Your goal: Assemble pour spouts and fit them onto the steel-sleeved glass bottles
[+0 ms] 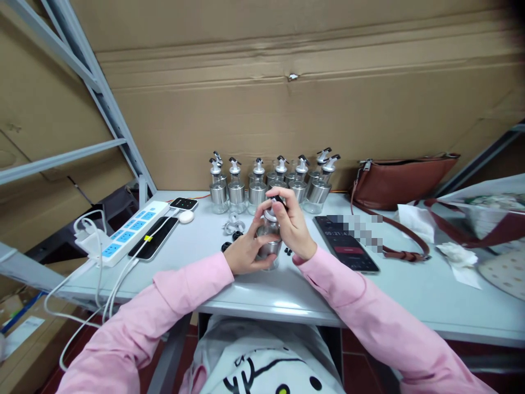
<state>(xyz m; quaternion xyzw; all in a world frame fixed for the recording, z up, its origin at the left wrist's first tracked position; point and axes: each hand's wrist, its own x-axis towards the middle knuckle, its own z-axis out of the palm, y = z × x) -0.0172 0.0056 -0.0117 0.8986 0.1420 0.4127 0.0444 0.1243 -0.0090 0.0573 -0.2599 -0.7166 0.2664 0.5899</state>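
A glass oil bottle with a steel band [268, 249] stands upright near the table's front edge, between my hands. My left hand [246, 253] is wrapped round its body. At the top, my right hand [292, 221] has its fingers closed on the black-tipped pour spout [279, 200]. Left of the bottle lie loose clear and grey spout parts [233, 224] and black caps [237, 236]. Some small black pieces [288, 251] lie just right of it. Behind my hands stand several similar bottles [237, 191] with spouts fitted.
To the left are a white power strip [133, 232] with cables and a black phone [153, 239]. A larger phone [346, 243] showing a timer lies on the right. Beyond it are a brown bag [404, 180], its strap, and crumpled tissues [457, 257]. Cardboard [287, 115] walls the back.
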